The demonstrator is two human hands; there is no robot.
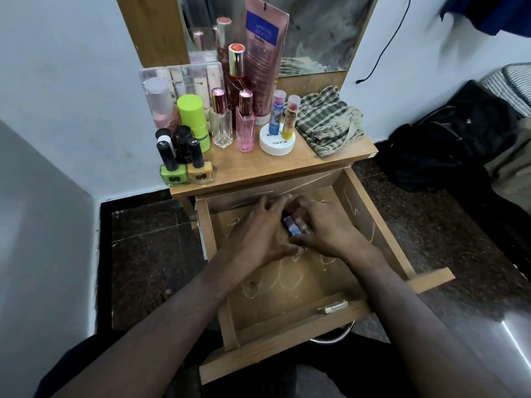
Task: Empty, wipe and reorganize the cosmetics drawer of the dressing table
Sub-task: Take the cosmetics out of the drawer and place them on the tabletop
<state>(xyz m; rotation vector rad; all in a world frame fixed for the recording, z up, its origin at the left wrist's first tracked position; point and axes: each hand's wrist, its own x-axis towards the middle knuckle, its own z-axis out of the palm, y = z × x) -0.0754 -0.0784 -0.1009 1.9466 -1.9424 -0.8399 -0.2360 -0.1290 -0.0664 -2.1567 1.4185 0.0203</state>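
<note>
The wooden drawer [370, 214] of the dressing table is pulled out wide toward me. Both my hands are inside it near the back. My right hand [324, 225] grips a small blue, white and pink item [296, 225], partly hidden by the fingers. My left hand [258, 231] lies beside it with fingers spread and curved, touching the same spot; whether it holds anything is hidden. Pale scribble marks cover the bare drawer floor. On the tabletop stand nail polish bottles [186, 168], perfume bottles [245, 124], a green tube [194, 119] and a white round jar [277, 142].
A checked cloth [327, 119] lies on the tabletop's right side. A tall pink tube [264, 53] leans on the mirror [321, 30]. A clear organiser [184, 81] stands at the back left. A black bag [448, 145] sits on the dark floor at right.
</note>
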